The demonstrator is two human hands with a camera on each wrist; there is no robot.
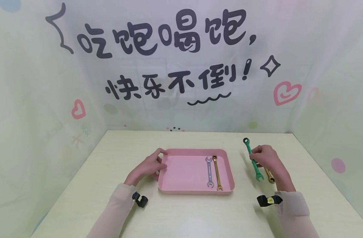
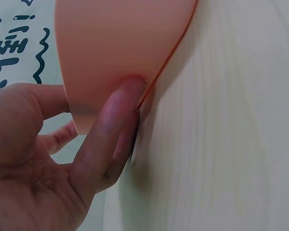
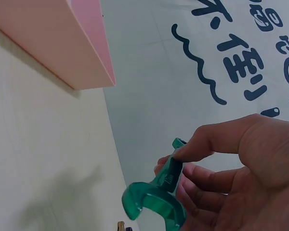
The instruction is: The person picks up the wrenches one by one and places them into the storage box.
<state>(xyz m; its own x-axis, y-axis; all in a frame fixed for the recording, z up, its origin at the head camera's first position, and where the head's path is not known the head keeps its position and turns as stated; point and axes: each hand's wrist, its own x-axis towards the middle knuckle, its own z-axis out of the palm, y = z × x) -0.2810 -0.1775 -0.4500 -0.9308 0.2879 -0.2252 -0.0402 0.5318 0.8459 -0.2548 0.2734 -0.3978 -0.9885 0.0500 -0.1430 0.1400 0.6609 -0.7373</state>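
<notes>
A shallow pink tray (image 1: 184, 192) lies on the table. My left hand (image 1: 148, 166) grips its left side, with fingers over the rim and against the outer wall (image 2: 111, 43). Inside, toward the right end, a silver open-end wrench (image 1: 209, 172) lies beside a gold combination wrench (image 1: 217, 172). To the right of the tray, my right hand (image 1: 267, 158) pinches a green combination wrench (image 1: 254, 162) by its shaft, ring end up and open end (image 3: 154, 195) down. Another gold wrench (image 1: 270, 177) lies on the table beneath the right hand, mostly hidden by it.
The pale wooden table (image 1: 187, 218) meets a printed cloth backdrop (image 1: 181, 115) at the back and sides. A small dark-tipped thing (image 3: 128, 229) shows beside a gold tip at the bottom of the right wrist view. Each wrist wears a black camera strap (image 1: 270, 200).
</notes>
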